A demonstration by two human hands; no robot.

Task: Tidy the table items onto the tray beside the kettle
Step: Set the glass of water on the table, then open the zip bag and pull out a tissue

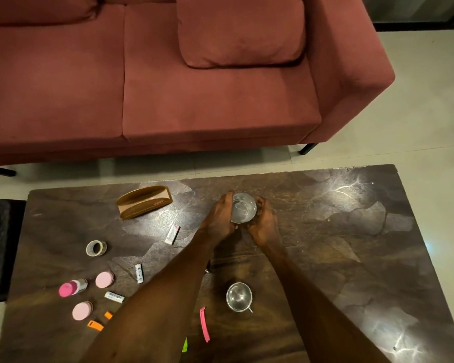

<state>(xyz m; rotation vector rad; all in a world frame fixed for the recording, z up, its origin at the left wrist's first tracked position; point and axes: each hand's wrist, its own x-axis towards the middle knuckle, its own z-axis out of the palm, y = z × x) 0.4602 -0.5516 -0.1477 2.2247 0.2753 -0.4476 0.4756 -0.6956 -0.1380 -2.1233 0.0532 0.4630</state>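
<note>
Cupping a clear glass (243, 208) near the far middle of the dark table (338, 247), left hand (219, 220) and right hand (263, 223) curling fingers round opposite sides. Possibly holding water, glare hiding it; so lifting level and slowly. Clearing the steel cup (239, 296) nearer. Tray and kettle lying out of view.

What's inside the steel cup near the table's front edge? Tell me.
The steel cup shows only its bare shiny inner wall and bottom; nothing lies in it. What is beneath it is covered.
</note>
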